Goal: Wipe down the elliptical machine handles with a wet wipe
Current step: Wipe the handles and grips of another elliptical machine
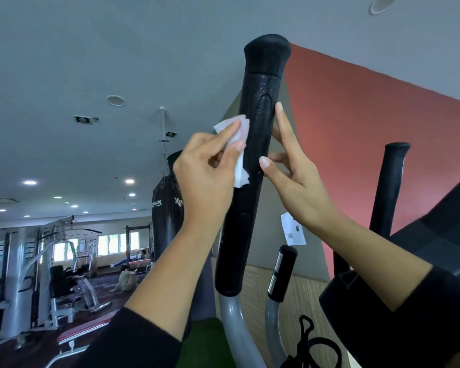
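Left hand (pixel 205 179) pinched the wet wipe (pixel 241 171) against the near handle (pixel 255 123); right hand (pixel 300 187), fingers (pixel 283 128) straight, steadied it. Far handle (pixel 393 181), beyond that hand, seemed unwiped.

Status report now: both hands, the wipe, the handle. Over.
Left hand pinches wipe against handle. Right hand open, fingers touching handle's far side. Nothing blocks the handle.

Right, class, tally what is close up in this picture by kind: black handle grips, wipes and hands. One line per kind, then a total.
Grips: 3 (near grip, far grip, short grip)
Wipes: 1 (wipe)
Hands: 2 (left hand, right hand)
Total: 6
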`<state>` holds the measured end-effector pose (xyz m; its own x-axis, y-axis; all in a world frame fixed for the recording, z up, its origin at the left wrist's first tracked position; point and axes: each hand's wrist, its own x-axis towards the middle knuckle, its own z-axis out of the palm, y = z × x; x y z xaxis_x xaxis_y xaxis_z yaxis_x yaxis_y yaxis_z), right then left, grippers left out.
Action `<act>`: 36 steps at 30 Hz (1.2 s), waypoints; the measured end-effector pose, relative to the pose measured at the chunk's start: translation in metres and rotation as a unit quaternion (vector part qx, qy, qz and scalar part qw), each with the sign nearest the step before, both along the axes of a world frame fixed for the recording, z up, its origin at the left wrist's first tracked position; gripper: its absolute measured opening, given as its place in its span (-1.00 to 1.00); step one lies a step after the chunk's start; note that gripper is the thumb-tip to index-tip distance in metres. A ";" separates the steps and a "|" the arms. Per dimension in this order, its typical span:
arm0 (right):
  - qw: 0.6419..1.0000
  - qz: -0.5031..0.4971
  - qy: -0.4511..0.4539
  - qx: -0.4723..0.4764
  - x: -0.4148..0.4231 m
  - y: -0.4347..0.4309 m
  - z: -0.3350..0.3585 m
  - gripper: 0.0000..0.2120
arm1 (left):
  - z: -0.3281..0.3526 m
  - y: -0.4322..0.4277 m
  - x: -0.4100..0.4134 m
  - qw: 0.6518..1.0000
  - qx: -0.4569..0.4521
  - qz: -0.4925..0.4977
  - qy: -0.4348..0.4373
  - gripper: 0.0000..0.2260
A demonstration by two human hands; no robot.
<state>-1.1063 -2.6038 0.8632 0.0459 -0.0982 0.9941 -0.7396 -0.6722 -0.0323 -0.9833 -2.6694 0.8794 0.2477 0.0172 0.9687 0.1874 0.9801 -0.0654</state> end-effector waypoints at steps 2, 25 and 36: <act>1.000 -0.003 -0.003 0.004 0.000 -0.001 -0.003 -0.30 | -0.005 -0.002 -0.004 1.000 -0.015 0.006 -0.005 -0.71; 0.999 0.016 -0.027 -0.019 -0.001 -0.006 -0.002 -0.37 | -0.002 0.006 -0.005 0.978 -0.128 0.164 0.031 -0.79; 0.995 0.081 -0.050 -0.015 0.000 -0.014 0.001 -0.36 | 0.021 0.017 -0.005 0.954 -0.177 0.239 0.033 -0.77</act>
<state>-1.1065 -2.6183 0.8640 -0.0413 -0.0678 0.9968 -0.6156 -0.7841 -0.0788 -0.9885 -2.6521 0.9000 0.1900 0.4670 0.8636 -0.2918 0.8667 -0.4045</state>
